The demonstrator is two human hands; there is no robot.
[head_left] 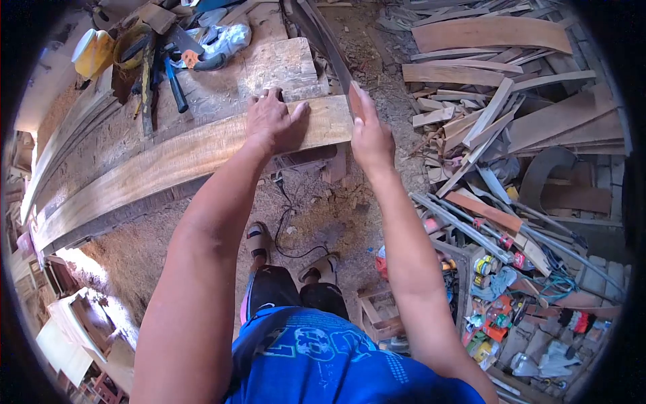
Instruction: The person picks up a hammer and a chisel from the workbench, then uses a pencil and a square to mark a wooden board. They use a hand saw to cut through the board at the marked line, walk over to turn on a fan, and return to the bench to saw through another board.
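My right hand [372,138] is closed around the handle of a handsaw [334,54]. Its long dark blade points away from me, along the right end of a long curved wooden plank [168,153]. On that plank, near the same end, my left hand [270,120] rests palm down with the thumb spread to the right and the fingers bent toward the far edge. Beneath the plank is a worn wooden workbench [202,111], and a thick loose board [282,64] lies on it just beyond my left hand.
A blue-handled hammer [175,84], another handsaw with an orange and black handle [195,60] and a yellow container [93,54] sit on the bench. Wood offcuts [484,74] pile up at right, above scattered cans and tools. A black cord [286,232] crosses the sawdust-covered floor.
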